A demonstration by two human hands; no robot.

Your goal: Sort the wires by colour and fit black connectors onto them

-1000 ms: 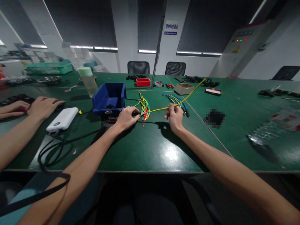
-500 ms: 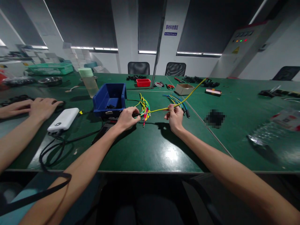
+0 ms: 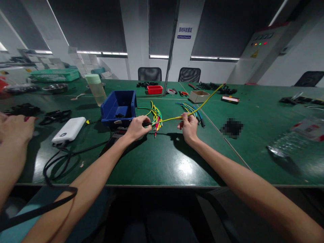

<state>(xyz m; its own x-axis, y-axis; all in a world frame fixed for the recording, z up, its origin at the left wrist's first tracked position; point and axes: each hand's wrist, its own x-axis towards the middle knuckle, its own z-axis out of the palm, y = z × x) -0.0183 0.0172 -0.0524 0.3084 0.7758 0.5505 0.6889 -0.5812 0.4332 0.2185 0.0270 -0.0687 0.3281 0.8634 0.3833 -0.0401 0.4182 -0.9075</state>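
A long yellow wire (image 3: 209, 97) runs slantwise above the table, its free end pointing up to the far right. My right hand (image 3: 189, 128) is closed, pinching the wire partway along. At the wire's other end, my left hand (image 3: 137, 128) is closed round a small black piece (image 3: 146, 124), which the fingers partly cover. Just behind my left hand lies a bundle of yellow, green and red wires (image 3: 157, 116) with metal tips. Beyond my right hand, blue and yellow wires with black ends (image 3: 194, 109) lie on the table.
A blue bin (image 3: 118, 107) stands beyond my left wrist. On the left are a white power bank (image 3: 69, 130) with a black cable, a tilted bottle (image 3: 96, 90) and another person's hand (image 3: 16, 130). A cardboard box (image 3: 198, 97) and a clear plastic bottle (image 3: 291, 140) are to the right.
The other person's hands have drawn back toward the left edge, uncovering black parts on the table. My two hands and the yellow wire look nearly unchanged.
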